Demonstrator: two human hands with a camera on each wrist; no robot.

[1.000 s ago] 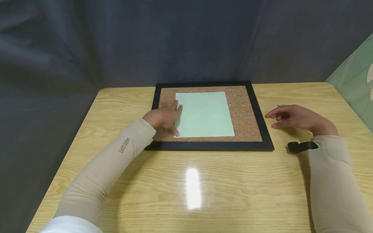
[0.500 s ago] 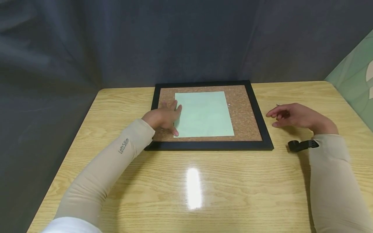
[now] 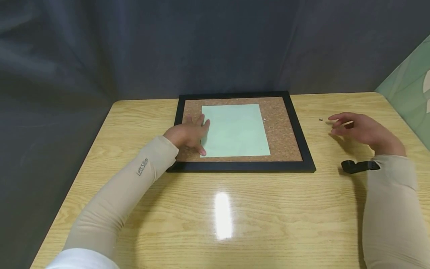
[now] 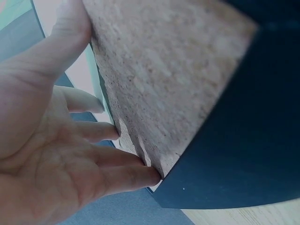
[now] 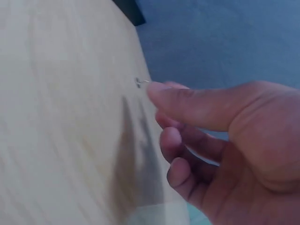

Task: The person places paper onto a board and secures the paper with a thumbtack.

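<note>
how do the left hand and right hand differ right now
The left hand lies flat on the cork board, fingers straight, at the left edge of the green paper; the right hand hovers over the bare table, off the board, fingers loosely curled, near a small pin. Neither holds anything; both wear beige sleeves.

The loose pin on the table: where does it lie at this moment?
In the head view the pin lies on the bare table, right of the cork board, just left of the right hand, untouched.
</note>
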